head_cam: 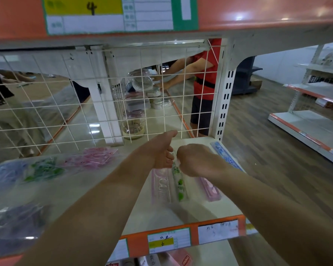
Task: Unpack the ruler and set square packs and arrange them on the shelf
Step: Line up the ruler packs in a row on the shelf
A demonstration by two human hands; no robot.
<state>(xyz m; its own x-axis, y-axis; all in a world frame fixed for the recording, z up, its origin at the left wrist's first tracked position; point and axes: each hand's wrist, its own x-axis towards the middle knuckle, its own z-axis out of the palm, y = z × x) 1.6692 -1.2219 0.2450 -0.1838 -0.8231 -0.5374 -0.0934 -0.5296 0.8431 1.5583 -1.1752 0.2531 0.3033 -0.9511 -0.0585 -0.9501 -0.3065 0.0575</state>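
Observation:
Both my hands are over the right part of the white shelf [183, 214]. My left hand [160, 150] and my right hand [195, 159] pinch the far end of a green-and-white ruler pack [179, 184] that lies lengthwise on the shelf. A pink ruler pack [160, 186] lies just left of it, another pink pack [210, 190] lies to its right, and a blue pack [226, 156] runs along the shelf's right edge. To the left lie plastic bags of pink [93, 157], green [43, 168], blue [4, 174] and dark [17, 219] packs.
A white wire grid [81, 112] backs the shelf, and an orange-fronted shelf [258, 14] hangs low overhead. Behind the grid a person in a red top [206, 77] handles containers. A white upright [226, 96] stands at the right, and another shelving unit [311, 123] stands across the aisle.

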